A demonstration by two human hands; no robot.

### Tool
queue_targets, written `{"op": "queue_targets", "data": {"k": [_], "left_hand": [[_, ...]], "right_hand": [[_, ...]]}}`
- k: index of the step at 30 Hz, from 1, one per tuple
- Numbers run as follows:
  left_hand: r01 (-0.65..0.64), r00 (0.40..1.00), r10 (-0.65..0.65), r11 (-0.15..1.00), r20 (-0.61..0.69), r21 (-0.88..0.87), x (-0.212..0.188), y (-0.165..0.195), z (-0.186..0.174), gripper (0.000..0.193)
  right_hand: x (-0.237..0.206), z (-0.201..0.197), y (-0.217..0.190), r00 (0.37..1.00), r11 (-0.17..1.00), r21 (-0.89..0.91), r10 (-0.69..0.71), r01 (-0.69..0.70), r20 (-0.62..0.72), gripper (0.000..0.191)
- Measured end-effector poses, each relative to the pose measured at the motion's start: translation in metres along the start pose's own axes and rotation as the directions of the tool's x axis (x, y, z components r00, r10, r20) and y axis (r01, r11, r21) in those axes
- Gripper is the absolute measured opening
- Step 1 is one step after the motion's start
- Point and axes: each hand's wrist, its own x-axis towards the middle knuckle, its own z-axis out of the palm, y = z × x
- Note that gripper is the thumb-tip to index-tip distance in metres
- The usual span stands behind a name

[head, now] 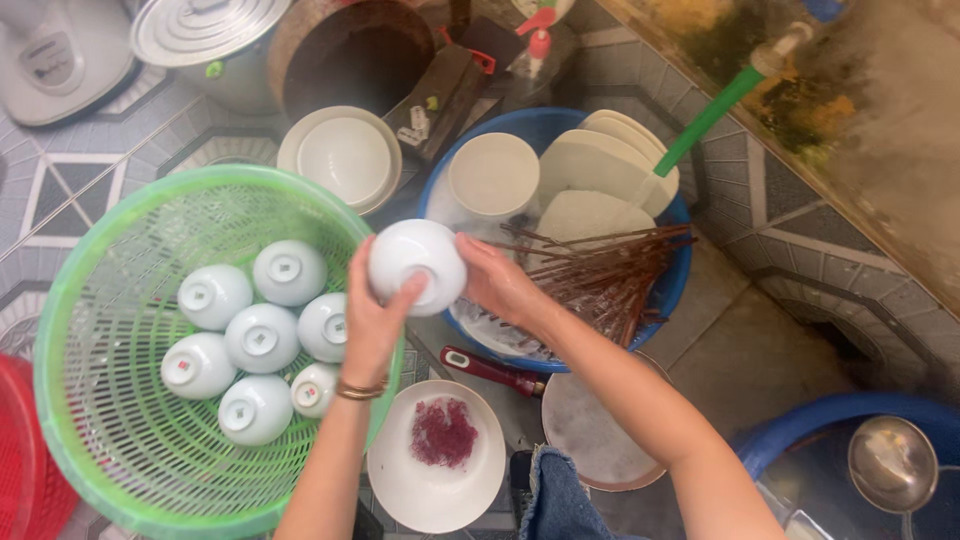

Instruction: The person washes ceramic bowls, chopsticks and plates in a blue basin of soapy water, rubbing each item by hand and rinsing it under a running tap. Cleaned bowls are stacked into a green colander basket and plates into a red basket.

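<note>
Between the green basket (120, 440) and the blue wash basin (672, 285), seen from the head camera, both hands hold one small white bowl (417, 262) above the tiled floor. The left hand (375, 320) grips it from below and from the basket side, its fingers curled up around the rim and pressed to the bowl's wall; a gold bangle (361, 390) sits on that wrist. The right hand (497, 280) meets the bowl from the basin side, fingers closed against its edge. The bowl hangs just over the basket's rim, not yet among the others.

Inside the basket seven small white bowls (260, 340) lie upside down in a loose cluster, feet upward, several touching. The basin holds soapy water, a round white bowl (493, 175), a stack of white plates (610, 165) leaning at the far side, and a bundle of brown chopsticks (610, 275) lying across them. A green hose (708, 118) runs from a tap down into the basin.

Near the person's knee a white plate (435, 470) carries a reddish scrubbing pad (443, 432). A knife with a dark red handle (492, 370) lies beside it, next to a round metal lid (595, 435). At the far edge stand a white deep plate (340, 158) and a lidded metal pot (215, 40).
</note>
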Motion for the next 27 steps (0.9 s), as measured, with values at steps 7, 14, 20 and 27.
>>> {"op": "queue_targets", "data": {"k": [7, 14, 20, 27], "left_hand": [[0.312, 0.940, -0.342, 0.861, 0.004, 0.402, 0.008, 0.018, -0.179, 0.085], [0.520, 0.768, -0.632, 0.521, -0.104, 0.677, 0.002, -0.058, -0.301, 0.078], [0.833, 0.534, -0.841, 0.505, -0.090, 0.224, -0.025, -0.096, -0.313, 0.083], [0.857, 0.502, -0.832, 0.444, -0.236, 0.259, -0.035, -0.114, -0.291, 0.084]], "right_hand": [[0.041, -0.085, 0.013, 0.992, 0.018, -0.995, -0.086, 0.100, 0.098, 0.033], [0.054, -0.080, 0.054, 0.998, -0.577, -0.816, 0.056, 0.044, 0.014, 0.019], [0.058, -0.071, 0.028, 0.983, -0.019, -0.996, -0.169, -0.082, -0.077, 0.042], [0.039, -0.089, -0.008, 0.965, 0.997, -0.076, -0.010, -0.010, -0.261, 0.038]]}}
